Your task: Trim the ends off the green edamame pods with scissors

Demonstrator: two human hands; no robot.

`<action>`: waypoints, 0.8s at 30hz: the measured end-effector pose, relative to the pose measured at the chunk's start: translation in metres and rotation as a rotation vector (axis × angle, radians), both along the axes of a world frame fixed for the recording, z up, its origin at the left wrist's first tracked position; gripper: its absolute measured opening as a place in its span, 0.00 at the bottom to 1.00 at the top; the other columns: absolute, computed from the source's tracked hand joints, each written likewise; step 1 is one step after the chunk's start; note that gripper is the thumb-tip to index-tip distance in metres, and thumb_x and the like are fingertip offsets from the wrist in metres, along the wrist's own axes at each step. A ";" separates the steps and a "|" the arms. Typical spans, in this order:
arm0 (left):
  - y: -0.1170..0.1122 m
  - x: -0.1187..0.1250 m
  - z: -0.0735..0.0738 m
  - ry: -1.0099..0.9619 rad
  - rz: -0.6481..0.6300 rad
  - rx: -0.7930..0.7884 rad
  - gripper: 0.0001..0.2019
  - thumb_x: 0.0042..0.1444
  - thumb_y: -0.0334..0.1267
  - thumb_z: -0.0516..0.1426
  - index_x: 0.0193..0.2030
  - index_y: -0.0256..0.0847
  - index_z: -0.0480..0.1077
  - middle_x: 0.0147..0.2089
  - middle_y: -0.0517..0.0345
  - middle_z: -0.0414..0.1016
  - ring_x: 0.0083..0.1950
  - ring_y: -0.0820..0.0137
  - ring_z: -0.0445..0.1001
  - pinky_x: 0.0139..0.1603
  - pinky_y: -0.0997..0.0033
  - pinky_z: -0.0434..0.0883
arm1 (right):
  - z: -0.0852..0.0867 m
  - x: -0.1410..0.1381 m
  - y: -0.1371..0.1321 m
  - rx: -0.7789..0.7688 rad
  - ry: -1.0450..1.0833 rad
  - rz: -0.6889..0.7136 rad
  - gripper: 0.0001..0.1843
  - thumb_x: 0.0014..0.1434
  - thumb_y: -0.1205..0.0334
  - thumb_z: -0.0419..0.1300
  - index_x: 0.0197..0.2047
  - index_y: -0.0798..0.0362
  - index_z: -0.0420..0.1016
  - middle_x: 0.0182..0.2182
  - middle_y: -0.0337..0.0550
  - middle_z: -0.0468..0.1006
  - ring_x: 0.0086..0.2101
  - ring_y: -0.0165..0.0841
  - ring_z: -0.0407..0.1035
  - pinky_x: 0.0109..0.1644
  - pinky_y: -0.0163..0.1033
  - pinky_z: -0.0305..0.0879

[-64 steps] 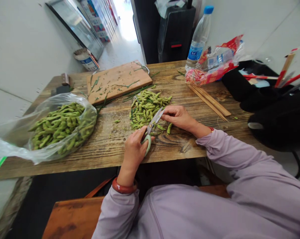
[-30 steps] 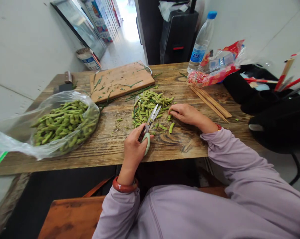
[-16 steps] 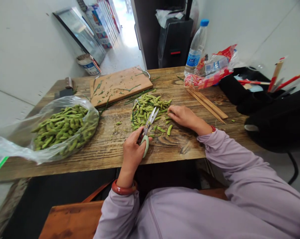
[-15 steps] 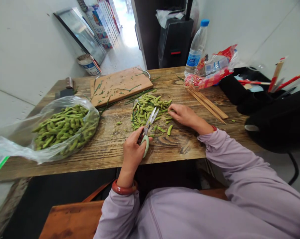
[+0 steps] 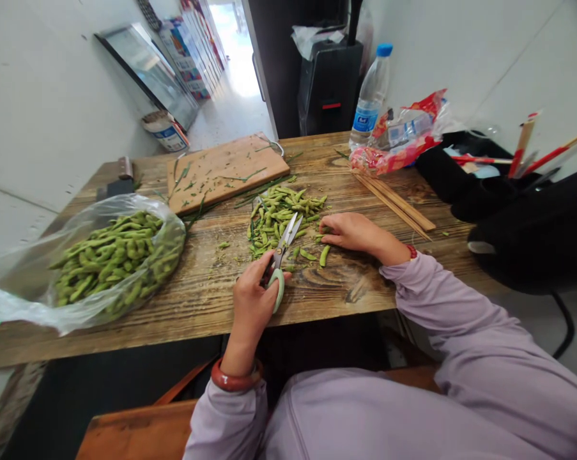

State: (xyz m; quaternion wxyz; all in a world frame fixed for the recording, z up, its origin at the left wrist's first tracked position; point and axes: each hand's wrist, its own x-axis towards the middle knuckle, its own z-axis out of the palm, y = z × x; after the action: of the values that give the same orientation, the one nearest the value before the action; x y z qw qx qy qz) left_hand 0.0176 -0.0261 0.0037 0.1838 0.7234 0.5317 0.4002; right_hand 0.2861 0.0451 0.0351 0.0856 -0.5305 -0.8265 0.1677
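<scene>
My left hand [image 5: 255, 295] is closed round the handles of a pair of scissors [image 5: 280, 257] with pale green grips. Their blades stand slightly apart over a loose pile of edamame pods [image 5: 273, 220] on the wooden table. At the right edge of this pile, my right hand [image 5: 349, 231] has its fingers curled round an edamame pod, mostly hidden by the fingertips. A single pod [image 5: 324, 255] lies just below that hand, with a few more beside it. To the left, a clear plastic bag [image 5: 166, 259] stands open, full of edamame pods [image 5: 108, 255].
A cutting board [image 5: 228, 172] with green scraps lies behind the pile, a dark-handled knife [image 5: 125, 168] left of it. On the right are wooden chopsticks [image 5: 393, 201], a water bottle [image 5: 367, 102], red plastic packaging [image 5: 403, 144] and a black holder [image 5: 441, 172]. The table's front edge runs close to me.
My right hand has shifted slightly down and its fingers have closed at the pods beside the pile. The scissors stay in my left hand, blades still parted. The view has shifted slightly.
</scene>
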 end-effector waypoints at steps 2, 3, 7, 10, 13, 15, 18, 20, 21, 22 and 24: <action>0.000 0.000 0.000 -0.001 0.001 0.001 0.21 0.56 0.40 0.64 0.56 0.38 0.77 0.46 0.51 0.84 0.43 0.65 0.81 0.48 0.68 0.76 | -0.002 0.000 0.001 -0.004 0.016 0.001 0.08 0.62 0.61 0.63 0.43 0.53 0.79 0.33 0.44 0.79 0.31 0.33 0.67 0.34 0.36 0.51; 0.000 0.000 0.000 0.003 0.000 0.000 0.20 0.56 0.40 0.63 0.56 0.38 0.78 0.46 0.51 0.84 0.43 0.65 0.81 0.47 0.68 0.76 | -0.004 0.000 0.002 -0.002 0.046 0.003 0.07 0.62 0.61 0.63 0.41 0.54 0.79 0.32 0.43 0.78 0.31 0.32 0.67 0.34 0.36 0.51; 0.000 0.000 0.001 0.022 0.005 -0.004 0.20 0.57 0.42 0.63 0.55 0.38 0.77 0.47 0.50 0.84 0.45 0.64 0.81 0.49 0.67 0.76 | -0.014 0.003 0.010 0.050 0.255 -0.052 0.06 0.59 0.62 0.63 0.38 0.55 0.77 0.29 0.40 0.75 0.28 0.29 0.63 0.35 0.35 0.53; 0.000 0.000 0.002 0.033 0.015 -0.010 0.21 0.57 0.45 0.63 0.55 0.39 0.77 0.48 0.50 0.84 0.47 0.63 0.81 0.51 0.65 0.76 | -0.019 0.003 0.014 0.098 0.370 -0.137 0.06 0.56 0.62 0.63 0.37 0.55 0.75 0.27 0.37 0.72 0.27 0.28 0.60 0.34 0.35 0.53; 0.000 0.000 0.002 0.042 0.014 -0.023 0.21 0.57 0.45 0.63 0.55 0.39 0.77 0.49 0.50 0.84 0.48 0.62 0.81 0.52 0.64 0.76 | -0.019 0.003 0.015 0.104 0.439 -0.193 0.06 0.54 0.61 0.62 0.32 0.54 0.70 0.25 0.35 0.68 0.26 0.28 0.58 0.33 0.36 0.51; 0.000 0.000 0.002 0.041 0.013 -0.027 0.21 0.57 0.46 0.63 0.55 0.40 0.77 0.49 0.50 0.84 0.48 0.62 0.81 0.53 0.64 0.76 | -0.017 0.004 0.016 0.090 0.500 -0.219 0.10 0.57 0.57 0.61 0.29 0.52 0.67 0.23 0.34 0.64 0.26 0.28 0.56 0.33 0.36 0.50; 0.000 0.001 0.002 0.039 0.023 -0.037 0.21 0.56 0.46 0.64 0.55 0.41 0.77 0.50 0.51 0.84 0.49 0.62 0.81 0.53 0.64 0.76 | -0.016 0.005 0.017 0.070 0.630 -0.241 0.19 0.63 0.49 0.56 0.25 0.51 0.61 0.21 0.34 0.59 0.26 0.28 0.53 0.31 0.36 0.49; 0.000 0.001 0.002 0.038 0.030 -0.045 0.21 0.56 0.45 0.64 0.55 0.41 0.77 0.50 0.51 0.84 0.49 0.62 0.80 0.53 0.64 0.76 | -0.016 0.006 0.017 0.006 0.724 -0.245 0.22 0.66 0.47 0.52 0.25 0.50 0.59 0.21 0.34 0.60 0.25 0.28 0.54 0.30 0.35 0.51; 0.000 0.001 0.002 0.036 0.031 -0.047 0.21 0.56 0.45 0.64 0.55 0.41 0.77 0.50 0.51 0.84 0.49 0.62 0.80 0.53 0.65 0.76 | -0.017 0.005 0.017 -0.047 0.766 -0.247 0.21 0.67 0.47 0.51 0.26 0.50 0.61 0.21 0.35 0.62 0.25 0.28 0.56 0.30 0.35 0.53; 0.000 0.001 0.003 0.031 0.031 -0.047 0.21 0.56 0.44 0.64 0.55 0.40 0.77 0.50 0.51 0.84 0.49 0.63 0.80 0.53 0.65 0.76 | -0.017 0.005 0.017 -0.093 0.792 -0.247 0.20 0.67 0.48 0.50 0.28 0.50 0.63 0.22 0.35 0.65 0.24 0.28 0.59 0.30 0.35 0.55; -0.001 0.001 0.003 0.022 0.028 -0.046 0.21 0.56 0.43 0.64 0.55 0.39 0.77 0.49 0.50 0.84 0.48 0.63 0.80 0.53 0.65 0.75 | -0.019 0.003 0.016 -0.099 0.773 -0.222 0.14 0.67 0.53 0.52 0.35 0.52 0.70 0.26 0.38 0.73 0.26 0.30 0.66 0.33 0.35 0.61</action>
State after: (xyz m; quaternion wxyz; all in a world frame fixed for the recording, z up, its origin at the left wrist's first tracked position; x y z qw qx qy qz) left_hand 0.0183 -0.0269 0.0067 0.1888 0.7159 0.5528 0.3823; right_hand 0.2890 0.0616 0.0159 0.3820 -0.5179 -0.6621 0.3840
